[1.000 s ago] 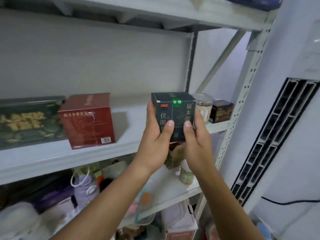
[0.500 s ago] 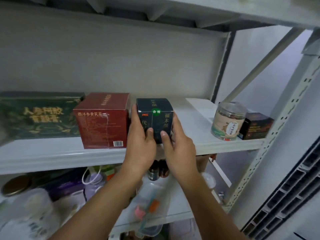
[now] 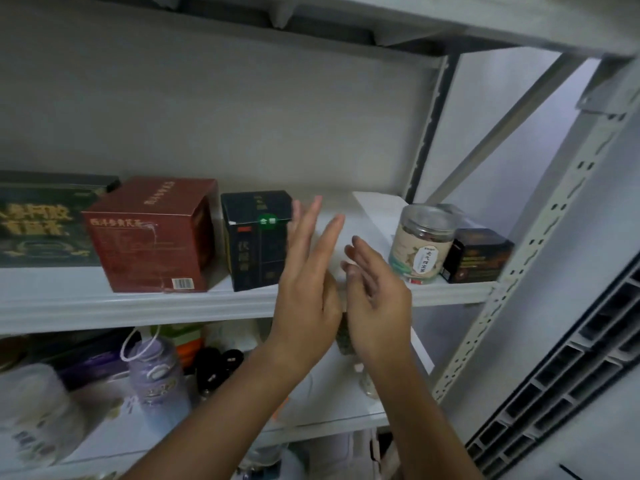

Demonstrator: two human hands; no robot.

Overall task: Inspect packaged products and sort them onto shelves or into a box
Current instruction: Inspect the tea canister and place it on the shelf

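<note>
Left hand (image 3: 304, 289) open, fingers straight, raised, holding nothing. Right hand (image 3: 377, 299) open, fingers relaxed, empty. Dark box (image 3: 256, 244) upright on shelf (image 3: 138, 310), just left of left hand, contact unclear. Round green sticker on it, writing blurred. Red box (image 3: 152, 237) further left, barcode on front. Jar (image 3: 420, 244) right of right hand, label unreadable.

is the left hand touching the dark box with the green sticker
Cannot tell. Head view: the left hand overlaps the right edge of the dark box with straight fingers, but the single blurred angle shows neither contact nor gap.
</note>
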